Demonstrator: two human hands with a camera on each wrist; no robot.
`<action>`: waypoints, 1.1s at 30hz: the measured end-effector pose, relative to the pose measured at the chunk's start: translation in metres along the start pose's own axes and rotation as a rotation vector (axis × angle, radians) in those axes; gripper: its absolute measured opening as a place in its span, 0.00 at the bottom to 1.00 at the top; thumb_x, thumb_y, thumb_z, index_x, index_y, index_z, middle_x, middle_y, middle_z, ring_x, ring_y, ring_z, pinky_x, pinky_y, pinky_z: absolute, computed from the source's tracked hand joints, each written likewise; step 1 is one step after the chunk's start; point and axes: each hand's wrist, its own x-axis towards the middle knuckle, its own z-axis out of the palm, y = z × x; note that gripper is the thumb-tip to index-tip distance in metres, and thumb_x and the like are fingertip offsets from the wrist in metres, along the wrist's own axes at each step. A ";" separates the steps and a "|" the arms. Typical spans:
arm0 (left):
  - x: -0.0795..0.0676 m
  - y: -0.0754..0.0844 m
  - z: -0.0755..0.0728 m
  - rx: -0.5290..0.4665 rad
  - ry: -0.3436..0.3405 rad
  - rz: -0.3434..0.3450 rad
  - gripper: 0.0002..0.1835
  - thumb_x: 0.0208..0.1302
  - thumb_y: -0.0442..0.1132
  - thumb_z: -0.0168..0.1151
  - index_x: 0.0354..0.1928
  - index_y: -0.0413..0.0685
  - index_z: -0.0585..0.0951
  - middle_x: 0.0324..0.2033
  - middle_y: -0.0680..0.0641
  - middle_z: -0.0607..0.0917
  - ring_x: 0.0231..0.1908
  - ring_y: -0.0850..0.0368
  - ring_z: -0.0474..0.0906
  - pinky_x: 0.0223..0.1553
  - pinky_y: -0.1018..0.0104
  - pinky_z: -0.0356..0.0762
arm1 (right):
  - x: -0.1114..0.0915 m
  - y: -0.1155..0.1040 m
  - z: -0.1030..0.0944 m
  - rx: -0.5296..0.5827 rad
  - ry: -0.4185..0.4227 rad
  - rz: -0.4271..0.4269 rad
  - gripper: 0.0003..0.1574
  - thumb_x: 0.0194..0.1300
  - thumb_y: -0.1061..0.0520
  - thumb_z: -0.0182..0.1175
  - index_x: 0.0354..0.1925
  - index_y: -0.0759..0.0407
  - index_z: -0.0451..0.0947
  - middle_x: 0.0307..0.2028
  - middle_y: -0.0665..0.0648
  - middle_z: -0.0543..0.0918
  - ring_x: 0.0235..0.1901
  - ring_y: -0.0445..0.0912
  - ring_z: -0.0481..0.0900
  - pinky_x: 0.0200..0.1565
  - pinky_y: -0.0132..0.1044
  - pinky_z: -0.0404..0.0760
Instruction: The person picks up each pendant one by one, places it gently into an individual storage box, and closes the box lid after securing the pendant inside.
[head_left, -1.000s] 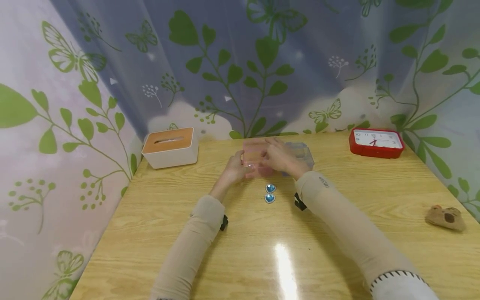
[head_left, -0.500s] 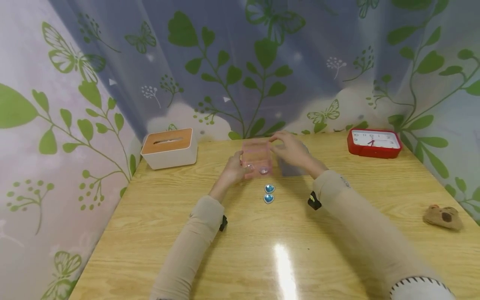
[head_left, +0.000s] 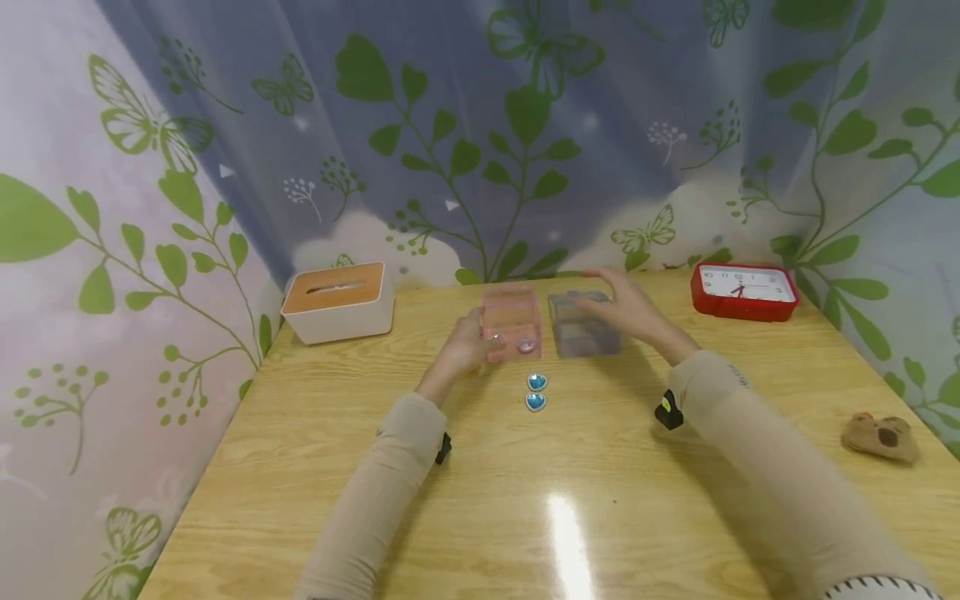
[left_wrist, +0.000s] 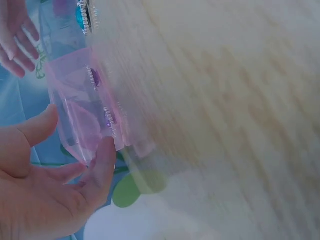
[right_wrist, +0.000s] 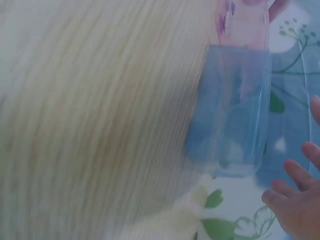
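A clear pink plastic box (head_left: 512, 308) stands near the back of the table, with purple, silver-edged gems (head_left: 526, 345) inside along its front. My left hand (head_left: 467, 343) holds its left end, thumb on one side and fingers on the other in the left wrist view. Beside it on the right is a clear blue-grey plastic box (head_left: 587, 337). My right hand (head_left: 632, 312) hovers at that box's right back corner, fingers spread and holding nothing; the right wrist view shows these fingertips (right_wrist: 272, 196) apart from the box. Two blue heart-shaped gems (head_left: 536, 392) lie in front of the boxes.
A white tissue box (head_left: 341, 319) with a wood-look lid stands at back left. At back right is a red clock (head_left: 742, 292), and a small brown plush pouch (head_left: 880, 437) lies at the right edge. A patterned curtain (head_left: 420, 167) hangs behind the wooden table (head_left: 480, 500).
My right hand has drawn back to the right, from over the pink box to beyond the blue-grey one, its fingers spreading. The purple gems and the blue-grey box are uncovered. My left hand stays put.
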 end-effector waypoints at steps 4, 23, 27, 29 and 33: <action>-0.004 0.003 -0.001 0.023 -0.022 -0.003 0.39 0.75 0.38 0.63 0.81 0.38 0.56 0.76 0.32 0.68 0.76 0.34 0.66 0.77 0.39 0.68 | -0.007 0.011 -0.006 0.016 -0.041 0.027 0.49 0.75 0.46 0.65 0.82 0.61 0.56 0.81 0.68 0.58 0.81 0.68 0.53 0.80 0.70 0.55; -0.025 0.045 0.024 0.686 -0.028 0.532 0.03 0.74 0.37 0.66 0.42 0.46 0.85 0.40 0.50 0.89 0.40 0.58 0.85 0.42 0.71 0.85 | -0.025 0.031 -0.005 0.013 -0.167 0.026 0.52 0.76 0.52 0.64 0.83 0.67 0.49 0.83 0.77 0.43 0.77 0.78 0.55 0.76 0.74 0.59; -0.029 0.047 0.041 0.797 -0.120 0.389 0.11 0.77 0.45 0.63 0.50 0.47 0.84 0.42 0.51 0.88 0.37 0.60 0.85 0.40 0.73 0.84 | -0.025 0.033 0.000 0.002 -0.171 0.043 0.51 0.77 0.51 0.63 0.83 0.67 0.48 0.82 0.78 0.43 0.76 0.78 0.56 0.76 0.74 0.61; -0.030 0.048 0.048 0.812 -0.168 0.324 0.15 0.76 0.49 0.64 0.53 0.46 0.83 0.42 0.51 0.87 0.36 0.60 0.85 0.40 0.72 0.86 | -0.026 0.033 0.001 -0.002 -0.169 0.052 0.51 0.78 0.50 0.63 0.83 0.66 0.47 0.82 0.77 0.43 0.76 0.78 0.56 0.75 0.73 0.62; -0.032 0.049 0.057 0.872 -0.196 0.235 0.16 0.74 0.53 0.66 0.51 0.49 0.83 0.36 0.54 0.87 0.35 0.60 0.84 0.47 0.64 0.88 | -0.026 0.029 0.003 0.005 -0.169 0.060 0.52 0.78 0.50 0.62 0.83 0.67 0.46 0.82 0.75 0.47 0.77 0.77 0.55 0.76 0.73 0.61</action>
